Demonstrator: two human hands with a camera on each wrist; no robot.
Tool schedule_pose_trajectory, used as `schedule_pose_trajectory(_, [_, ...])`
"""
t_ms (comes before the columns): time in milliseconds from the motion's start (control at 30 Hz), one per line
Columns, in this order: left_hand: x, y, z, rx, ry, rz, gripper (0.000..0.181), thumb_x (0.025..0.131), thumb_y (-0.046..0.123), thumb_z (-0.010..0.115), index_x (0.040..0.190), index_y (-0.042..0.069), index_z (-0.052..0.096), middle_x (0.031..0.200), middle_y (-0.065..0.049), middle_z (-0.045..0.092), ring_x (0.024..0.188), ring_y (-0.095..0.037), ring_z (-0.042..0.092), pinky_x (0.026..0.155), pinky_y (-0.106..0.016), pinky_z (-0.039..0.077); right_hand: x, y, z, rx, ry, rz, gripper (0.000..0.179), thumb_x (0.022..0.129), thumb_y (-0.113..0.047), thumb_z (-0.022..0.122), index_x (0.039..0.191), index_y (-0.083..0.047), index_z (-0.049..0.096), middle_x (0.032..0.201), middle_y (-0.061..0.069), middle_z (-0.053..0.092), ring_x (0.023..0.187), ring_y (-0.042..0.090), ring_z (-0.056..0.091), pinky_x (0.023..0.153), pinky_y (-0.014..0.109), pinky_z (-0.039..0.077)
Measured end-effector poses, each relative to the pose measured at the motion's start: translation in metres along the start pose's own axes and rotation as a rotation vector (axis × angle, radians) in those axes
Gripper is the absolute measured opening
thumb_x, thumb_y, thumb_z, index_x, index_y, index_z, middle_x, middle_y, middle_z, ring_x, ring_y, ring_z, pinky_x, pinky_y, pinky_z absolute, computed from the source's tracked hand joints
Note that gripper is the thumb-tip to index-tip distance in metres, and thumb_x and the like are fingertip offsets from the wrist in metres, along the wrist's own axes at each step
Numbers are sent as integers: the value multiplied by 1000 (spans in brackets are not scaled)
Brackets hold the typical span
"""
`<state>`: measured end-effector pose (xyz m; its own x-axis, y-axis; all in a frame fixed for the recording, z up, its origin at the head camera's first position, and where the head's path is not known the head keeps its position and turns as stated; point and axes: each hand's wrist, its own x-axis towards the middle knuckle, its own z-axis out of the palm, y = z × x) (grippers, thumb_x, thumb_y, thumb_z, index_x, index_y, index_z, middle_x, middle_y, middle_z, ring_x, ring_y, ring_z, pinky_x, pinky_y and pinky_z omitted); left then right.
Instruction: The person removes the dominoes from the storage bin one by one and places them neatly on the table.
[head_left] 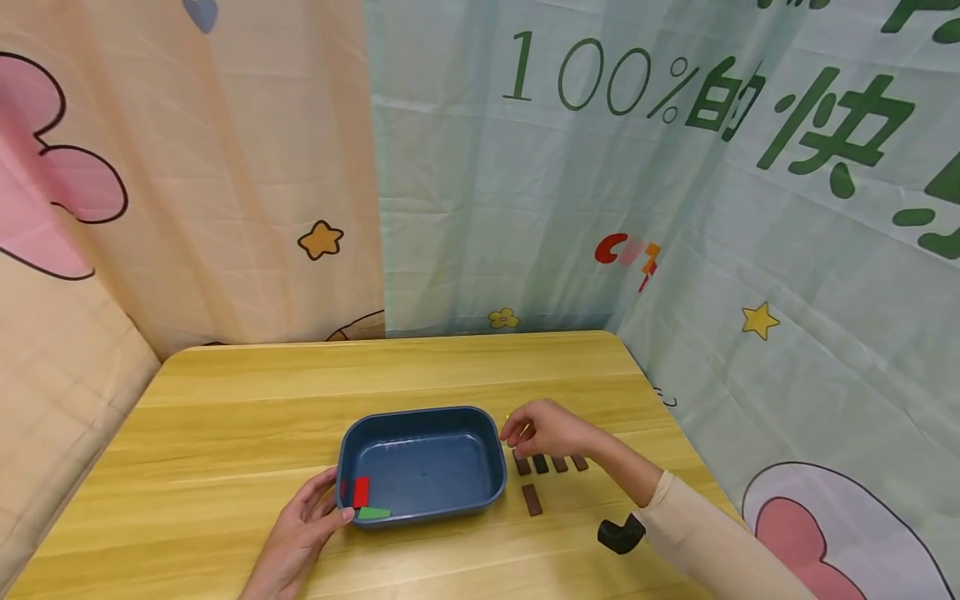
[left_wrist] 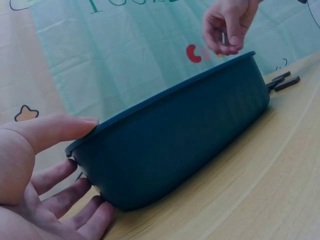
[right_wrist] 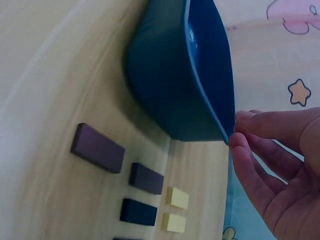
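A dark blue plastic basin (head_left: 422, 518) stands on the table. My left hand (head_left: 298, 527) holds its near left corner, thumb over the rim and the other fingers against the outer wall (left_wrist: 165, 150). Inside, in that corner, lie a red block (head_left: 362, 492) and a green block (head_left: 373, 513). My right hand (head_left: 546, 427) hovers at the basin's right rim, fingers loosely bent. In the right wrist view its thumb and index fingertips (right_wrist: 237, 140) are slightly apart, and nothing shows between them.
Right of the basin lie several dark brown and black blocks (head_left: 532, 500), with one set nearer the front. Two pale yellow blocks (right_wrist: 177, 198) sit beyond that row. A curved black object (head_left: 621, 536) appears by the right sleeve. Printed curtains (head_left: 480, 208) enclose the wooden table (head_left: 247, 400).
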<state>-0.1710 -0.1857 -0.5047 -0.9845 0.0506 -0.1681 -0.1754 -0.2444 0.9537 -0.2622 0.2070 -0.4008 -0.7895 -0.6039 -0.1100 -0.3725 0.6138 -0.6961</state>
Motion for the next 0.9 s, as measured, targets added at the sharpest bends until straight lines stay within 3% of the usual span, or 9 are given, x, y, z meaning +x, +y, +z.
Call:
schedule_pose_trajectory(233, [-1, -1, 0, -18, 1, -7, 68, 91, -12, 68, 152, -4, 38, 146, -12, 46, 119, -14, 59, 91, -28, 54, 25, -19, -1, -33, -87, -48, 21, 91, 7, 74, 111, 2, 74, 98, 11, 72, 85, 12, 68, 76, 26, 57])
schedule_pose_trajectory(400, [0, 0, 0, -10, -6, -16, 70, 92, -9, 68, 153, -5, 35, 153, -19, 39, 119, -14, 58, 93, -27, 53, 46, -34, 4, -71, -202, -150, 27, 93, 6, 72, 119, -2, 73, 109, 12, 72, 94, 9, 67, 82, 23, 56])
schedule_pose_trajectory(600, [0, -1, 1, 0, 3, -16, 70, 91, -10, 68, 153, -5, 36, 153, -19, 39, 119, -14, 58, 92, -27, 53, 67, -46, 14, -134, -333, -276, 30, 94, 5, 72, 123, -4, 72, 114, 7, 72, 99, 3, 66, 86, 19, 53])
schedule_pose_trajectory(733, [0, -1, 0, -3, -2, -22, 71, 91, -8, 69, 153, -4, 35, 154, -19, 38, 120, -13, 58, 94, -27, 52, 78, -53, 17, -156, -381, -327, 31, 93, 7, 72, 123, -2, 72, 116, 11, 73, 100, 3, 66, 87, 19, 52])
schedule_pose_trajectory(900, [1, 1, -1, 5, -24, -33, 73, 93, -5, 69, 156, -2, 33, 158, -18, 34, 123, -14, 54, 96, -27, 51, 93, -63, 16, -215, -406, -344, 29, 93, 5, 73, 121, -3, 74, 114, 5, 74, 98, 2, 65, 86, 18, 52])
